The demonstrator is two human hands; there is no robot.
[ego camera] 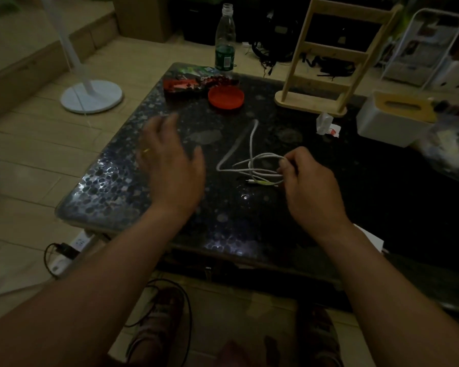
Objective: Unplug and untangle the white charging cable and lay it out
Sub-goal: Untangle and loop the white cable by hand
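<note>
A dim view down over a dark, pebble-patterned table point(104, 186), with a person's two bare forearms reaching in from below. The white charging cable point(251, 140) lies on the table near its middle. One length runs away from the person, and the rest is gathered in a few loose, overlapping loops with a connector end showing just under them. The right hand point(306, 181) pinches these loops at their right side between thumb and fingertips. The left hand point(171, 160) is open with fingers spread and holds nothing; it is blurred, above the table to the left of the cable and not touching it. No end of the cable seems to run to a socket, so the step in hand looks like untangling. To do it well, the right hand should keep a light pinch on one strand only. The left hand can take the free connector end and draw it back out through the loops one crossing at a time, never pulling a loop tight, then lay the length straight on bare table. A clear plastic bottle point(225, 41) at the far edge carries a green label, but its print is too small and dark to read. No other writing or brand can be made out.
</note>
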